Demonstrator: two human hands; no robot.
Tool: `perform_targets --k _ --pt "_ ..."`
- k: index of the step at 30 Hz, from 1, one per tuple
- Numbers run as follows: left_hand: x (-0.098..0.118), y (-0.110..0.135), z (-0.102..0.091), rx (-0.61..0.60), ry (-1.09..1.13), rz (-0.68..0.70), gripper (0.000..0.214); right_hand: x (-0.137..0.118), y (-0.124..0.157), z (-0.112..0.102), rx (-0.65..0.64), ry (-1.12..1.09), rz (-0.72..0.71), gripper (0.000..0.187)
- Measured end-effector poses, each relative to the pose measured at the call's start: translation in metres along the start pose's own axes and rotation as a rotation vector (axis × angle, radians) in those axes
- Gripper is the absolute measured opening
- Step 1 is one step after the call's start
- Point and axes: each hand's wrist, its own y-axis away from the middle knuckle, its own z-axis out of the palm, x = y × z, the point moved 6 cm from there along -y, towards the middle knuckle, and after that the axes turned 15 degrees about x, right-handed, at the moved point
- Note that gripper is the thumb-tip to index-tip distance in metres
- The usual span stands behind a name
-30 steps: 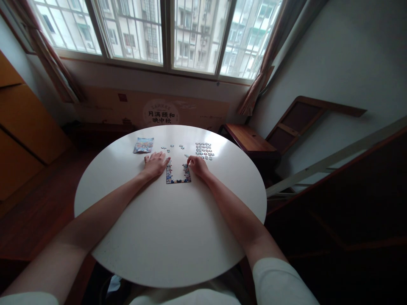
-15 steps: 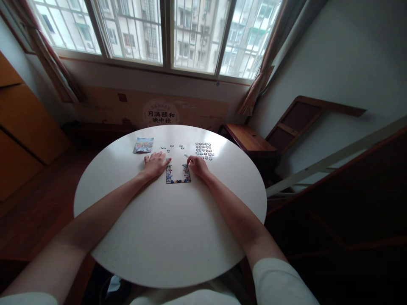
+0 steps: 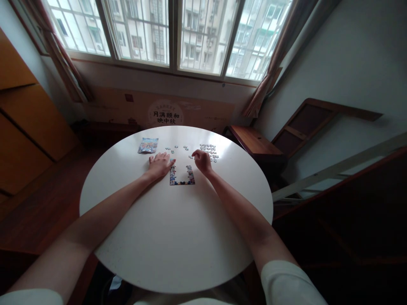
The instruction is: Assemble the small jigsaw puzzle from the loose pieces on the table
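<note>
A partly joined jigsaw puzzle (image 3: 182,183) lies on the white round table (image 3: 178,237), forming a U-shaped border that opens at the far side. My left hand (image 3: 160,164) rests flat with fingers spread, its thumb at the top of the puzzle's left side. Just beyond the right side, my right hand (image 3: 202,161) is raised with curled fingers; whether anything is in them is hidden. Close to its fingertips lies a loose puzzle piece (image 3: 190,156). Several more loose pieces (image 3: 172,151) are scattered past the puzzle.
Rows of puzzle pieces (image 3: 208,147) lie behind my right hand. A colourful picture sheet (image 3: 148,145) is at the far left of the table. Beyond the table's right edge stands a wooden chair (image 3: 254,140); a barred window (image 3: 143,29) is ahead.
My right hand has moved off the top of the puzzle's right side, slightly away from me, towards a loose piece. My left hand stays in place. The view has shifted a little.
</note>
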Motion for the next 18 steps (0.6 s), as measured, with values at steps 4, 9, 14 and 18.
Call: perform_targets --k 4,9,14,18 --pt "-0.002 0.0 0.003 -0.013 -0.002 -0.006 0.057 -0.011 -0.021 0.003 0.025 0.07 -0.084 0.034" --pt "-0.003 0.0 0.006 -0.011 0.0 -0.001 0.058 -0.016 -0.03 0.032 -0.142 0.169 -0.146 0.034" --pt "-0.003 0.001 0.006 -0.003 -0.002 -0.005 0.06 -0.021 -0.033 0.061 -0.318 0.281 -0.242 0.052" --pt "-0.001 0.001 0.007 -0.006 0.002 0.004 0.062 -0.021 -0.037 0.073 -0.398 0.347 -0.22 0.06"
